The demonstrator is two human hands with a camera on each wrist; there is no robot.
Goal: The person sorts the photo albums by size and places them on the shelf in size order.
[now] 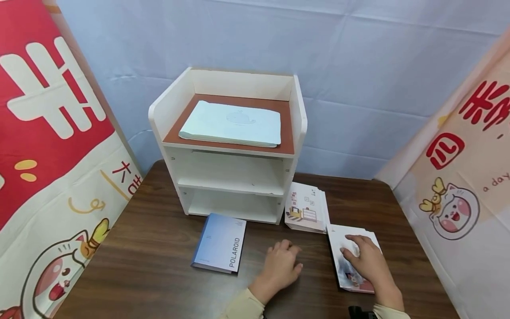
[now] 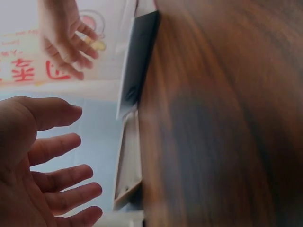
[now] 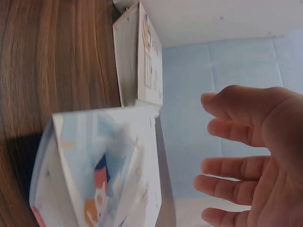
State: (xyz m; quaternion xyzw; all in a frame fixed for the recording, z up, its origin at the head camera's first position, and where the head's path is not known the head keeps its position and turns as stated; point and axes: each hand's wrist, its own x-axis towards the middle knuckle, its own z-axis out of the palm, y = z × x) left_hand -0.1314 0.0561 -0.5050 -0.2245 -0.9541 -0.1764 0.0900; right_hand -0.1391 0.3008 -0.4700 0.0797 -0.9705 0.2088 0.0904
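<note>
My right hand hovers over a thick white book with an illustrated cover. In the right wrist view its fingers are spread and relaxed, apart from the book. Over the table's middle front, my left hand holds nothing, its fingers loosely spread in the left wrist view. Left of it lies a blue-to-white book marked POLAROID. A second white book, with a building drawn on its cover, lies behind the first, against the shelf's right side.
A small white shelf unit stands at the back of the dark wooden table. On its brown top lies a pale mint book or pad with a whale drawing. Blue cloth hangs behind, with printed banners at both sides.
</note>
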